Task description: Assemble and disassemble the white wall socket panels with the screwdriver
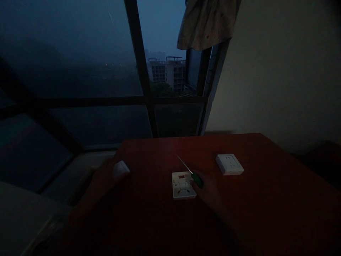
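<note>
My right hand is closed round the green handle of a screwdriver, whose thin metal shaft points up and to the left. Just under that hand, a white square socket back box lies on the table with its hollow side up, showing slots and holes; I cannot tell whether the fingers touch it. At the table's left edge, my left hand grips a white plastic piece, probably part of a socket; its kind is not clear in the dim light. A complete white wall socket rests face up to the right.
The reddish-brown table stands against a dark-framed window, with a pale wall on the right. A curtain hangs at the upper right of the window. The room is very dark.
</note>
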`<action>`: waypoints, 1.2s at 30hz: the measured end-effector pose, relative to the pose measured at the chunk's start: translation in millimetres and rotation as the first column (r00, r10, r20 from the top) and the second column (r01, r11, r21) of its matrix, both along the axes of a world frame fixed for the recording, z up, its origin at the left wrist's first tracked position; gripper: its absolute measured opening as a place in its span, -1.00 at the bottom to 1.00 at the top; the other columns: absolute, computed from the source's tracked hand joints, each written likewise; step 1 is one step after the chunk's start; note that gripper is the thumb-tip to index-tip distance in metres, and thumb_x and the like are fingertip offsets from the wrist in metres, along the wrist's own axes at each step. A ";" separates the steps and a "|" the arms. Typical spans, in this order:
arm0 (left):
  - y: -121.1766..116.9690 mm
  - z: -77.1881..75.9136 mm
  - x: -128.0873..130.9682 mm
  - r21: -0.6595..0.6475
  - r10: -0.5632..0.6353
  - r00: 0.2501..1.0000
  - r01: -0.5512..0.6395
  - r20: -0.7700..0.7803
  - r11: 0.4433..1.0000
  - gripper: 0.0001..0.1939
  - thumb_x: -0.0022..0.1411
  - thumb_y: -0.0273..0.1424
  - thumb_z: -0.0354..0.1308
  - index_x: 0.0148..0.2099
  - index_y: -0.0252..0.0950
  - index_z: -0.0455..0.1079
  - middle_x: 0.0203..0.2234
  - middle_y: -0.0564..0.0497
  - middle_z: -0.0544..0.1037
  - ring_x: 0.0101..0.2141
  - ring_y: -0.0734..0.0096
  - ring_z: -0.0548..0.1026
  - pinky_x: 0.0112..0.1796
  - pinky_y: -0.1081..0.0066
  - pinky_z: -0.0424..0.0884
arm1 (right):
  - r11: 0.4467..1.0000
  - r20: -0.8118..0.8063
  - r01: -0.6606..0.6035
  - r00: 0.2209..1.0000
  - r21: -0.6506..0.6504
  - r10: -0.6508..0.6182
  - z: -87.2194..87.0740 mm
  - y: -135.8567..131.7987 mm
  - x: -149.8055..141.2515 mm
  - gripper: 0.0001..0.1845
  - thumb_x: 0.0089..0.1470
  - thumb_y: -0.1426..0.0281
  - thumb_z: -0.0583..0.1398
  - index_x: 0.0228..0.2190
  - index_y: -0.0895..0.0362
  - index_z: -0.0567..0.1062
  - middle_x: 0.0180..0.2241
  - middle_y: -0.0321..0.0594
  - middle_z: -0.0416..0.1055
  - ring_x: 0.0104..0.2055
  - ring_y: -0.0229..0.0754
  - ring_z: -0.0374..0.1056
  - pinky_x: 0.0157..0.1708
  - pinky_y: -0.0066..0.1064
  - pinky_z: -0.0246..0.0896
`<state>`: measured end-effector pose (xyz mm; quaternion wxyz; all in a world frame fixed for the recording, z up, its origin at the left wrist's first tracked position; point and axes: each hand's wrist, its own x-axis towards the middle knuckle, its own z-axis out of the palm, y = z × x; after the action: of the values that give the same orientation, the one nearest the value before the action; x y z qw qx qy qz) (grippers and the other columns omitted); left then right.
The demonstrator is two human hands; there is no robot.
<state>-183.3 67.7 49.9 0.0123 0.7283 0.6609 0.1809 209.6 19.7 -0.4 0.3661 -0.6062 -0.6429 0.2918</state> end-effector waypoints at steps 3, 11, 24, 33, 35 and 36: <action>1.7 -2.4 -16.0 -0.075 -0.009 1.000 0.007 -0.018 0.997 -0.34 0.07 -0.09 0.13 0.18 -0.21 0.14 0.15 -0.07 0.25 0.10 0.00 0.27 0.06 0.13 0.22 | 1.000 0.009 0.009 1.000 -0.002 -0.009 -1.6 0.5 0.6 -0.57 -0.02 0.31 0.14 -0.06 0.10 0.46 -0.13 -0.14 0.51 -0.13 -0.06 0.44 -0.10 -0.25 0.30; 4.3 -11.4 -23.5 -0.187 -0.060 0.998 0.054 -0.030 0.981 -0.25 0.07 -0.10 0.13 0.24 -0.26 0.03 0.17 -0.16 0.24 0.11 -0.08 0.26 0.05 0.03 0.22 | 0.999 0.066 0.039 0.997 -0.012 -0.038 -2.2 2.6 7.6 -0.55 -0.01 0.31 0.11 -0.07 0.17 0.46 -0.16 -0.08 0.52 -0.17 -0.03 0.45 -0.13 -0.25 0.31; -5.6 8.0 35.3 -0.081 -0.055 0.994 0.047 -0.094 0.996 -0.34 0.10 -0.14 0.12 0.19 -0.34 0.15 0.11 -0.18 0.31 0.10 -0.07 0.27 0.06 0.06 0.21 | 0.998 0.123 0.058 0.991 -0.037 -0.053 -6.2 4.6 12.0 -0.55 0.01 0.29 0.09 -0.05 0.15 0.44 -0.15 -0.12 0.52 -0.17 -0.05 0.45 -0.13 -0.26 0.31; -53.2 -11.5 136.3 -0.132 -0.304 0.953 0.300 -0.006 0.945 -0.22 -0.08 -0.24 0.27 0.20 -0.28 0.17 0.12 -0.19 0.28 0.07 -0.03 0.29 0.04 0.09 0.24 | 0.993 0.093 0.110 0.989 0.040 -0.114 6.8 0.0 16.8 -0.56 0.07 0.17 0.06 -0.07 0.13 0.39 -0.16 -0.08 0.50 -0.16 -0.04 0.43 -0.17 -0.23 0.31; -57.0 -16.3 147.2 -0.130 -0.275 0.962 0.272 -0.006 0.954 -0.25 -0.05 -0.25 0.25 0.20 -0.30 0.17 0.11 -0.20 0.29 0.06 -0.03 0.29 0.04 0.09 0.24 | 0.990 0.073 0.131 0.988 0.058 -0.135 12.2 -3.9 17.5 -0.61 0.09 0.18 0.04 -0.12 0.14 0.38 -0.24 -0.10 0.51 -0.23 -0.06 0.44 -0.24 -0.26 0.33; -57.8 -18.5 150.0 -0.128 -0.263 0.965 0.260 -0.006 0.957 -0.26 -0.04 -0.25 0.24 0.20 -0.31 0.17 0.11 -0.21 0.29 0.06 -0.03 0.28 0.04 0.09 0.24 | 0.988 0.079 0.140 0.986 0.064 -0.144 15.4 -7.3 17.2 -0.64 0.09 0.20 0.04 -0.15 0.14 0.37 -0.26 -0.11 0.51 -0.25 -0.07 0.44 -0.26 -0.27 0.33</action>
<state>-33.3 9.9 31.4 0.0743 0.8089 0.5691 0.1274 226.8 12.4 15.0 0.3764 -0.6512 -0.6209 0.2208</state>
